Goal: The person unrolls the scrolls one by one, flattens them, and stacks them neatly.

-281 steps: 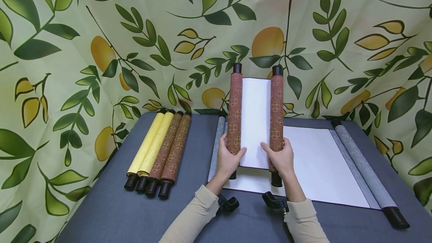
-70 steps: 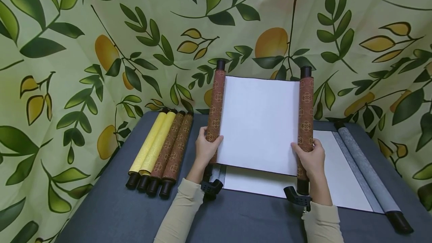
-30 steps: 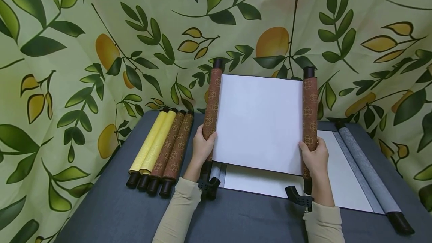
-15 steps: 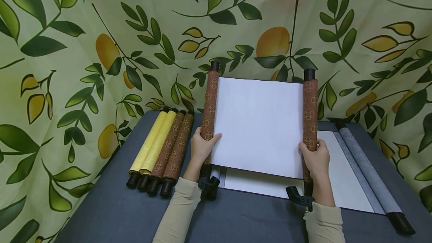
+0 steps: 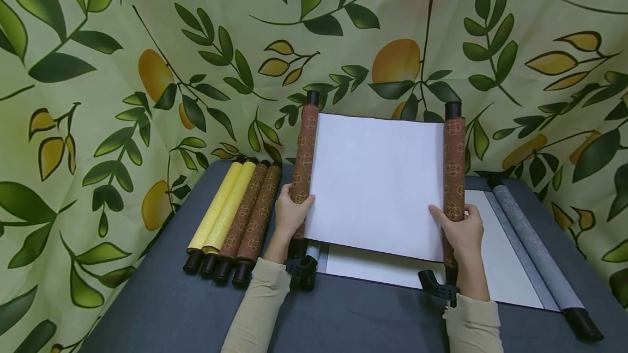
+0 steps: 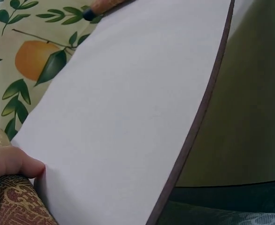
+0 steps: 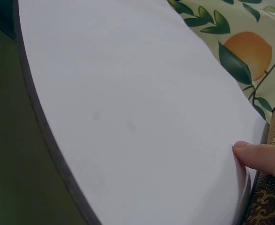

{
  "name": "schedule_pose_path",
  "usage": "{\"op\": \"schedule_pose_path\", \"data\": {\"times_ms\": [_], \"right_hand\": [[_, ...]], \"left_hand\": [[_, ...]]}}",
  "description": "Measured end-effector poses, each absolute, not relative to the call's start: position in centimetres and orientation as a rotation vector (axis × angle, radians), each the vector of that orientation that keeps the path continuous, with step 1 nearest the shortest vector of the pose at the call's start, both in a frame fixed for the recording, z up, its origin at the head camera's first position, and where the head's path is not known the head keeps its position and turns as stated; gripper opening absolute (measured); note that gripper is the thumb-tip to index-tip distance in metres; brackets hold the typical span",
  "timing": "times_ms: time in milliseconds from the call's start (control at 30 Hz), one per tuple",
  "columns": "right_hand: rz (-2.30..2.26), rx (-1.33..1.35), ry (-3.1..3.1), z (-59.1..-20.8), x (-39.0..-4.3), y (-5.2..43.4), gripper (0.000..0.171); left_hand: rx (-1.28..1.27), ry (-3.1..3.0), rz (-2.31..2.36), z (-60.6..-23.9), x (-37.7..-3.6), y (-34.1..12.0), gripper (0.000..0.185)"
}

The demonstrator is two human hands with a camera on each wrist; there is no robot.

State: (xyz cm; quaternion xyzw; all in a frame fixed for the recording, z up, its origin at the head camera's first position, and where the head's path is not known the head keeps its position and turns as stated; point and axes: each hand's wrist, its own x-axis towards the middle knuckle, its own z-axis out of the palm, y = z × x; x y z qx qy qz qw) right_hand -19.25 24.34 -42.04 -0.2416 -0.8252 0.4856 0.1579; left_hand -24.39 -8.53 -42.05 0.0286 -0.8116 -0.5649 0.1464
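Note:
I hold a brown patterned scroll upright above the table, its blank white sheet (image 5: pixel 375 181) stretched between two rolled ends. My left hand (image 5: pixel 290 212) grips the left roll (image 5: pixel 304 157); its thumb lies on the paper's edge. My right hand (image 5: pixel 461 230) grips the right roll (image 5: pixel 453 168), thumb on the sheet. In the left wrist view the white sheet (image 6: pixel 128 117) fills the frame with my thumb (image 6: pixel 15 161) at its lower left. In the right wrist view my thumb (image 7: pixel 263 157) presses the sheet (image 7: pixel 142 108) beside the roll (image 7: pixel 271 187).
A grey scroll (image 5: pixel 490 255) lies unrolled flat on the dark table (image 5: pixel 157 309) under the held one, its right roll (image 5: pixel 537 252) near the table's right edge. Two yellow and two brown rolled scrolls (image 5: pixel 233 217) lie side by side at the left. Leaf-printed cloth (image 5: pixel 98 70) hangs behind.
The two rolls have been drawn farther apart, from a narrow strip of paper to a wide sheet. Over the last second the scroll dipped slightly and widened a little.

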Motion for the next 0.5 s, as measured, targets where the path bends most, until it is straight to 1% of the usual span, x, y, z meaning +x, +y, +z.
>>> {"op": "schedule_pose_path", "data": {"times_ms": [267, 500], "right_hand": [[1.360, -0.654, -2.357, -42.1, -19.3, 24.6, 0.065], [1.319, -0.645, -2.363, -42.0, -19.2, 24.7, 0.059]], "left_hand": [[0.045, -2.359, -1.614, -42.1, -24.4, -9.2, 0.046], [0.029, -2.340, -1.611, -42.0, -24.6, -9.6, 0.037]]}}
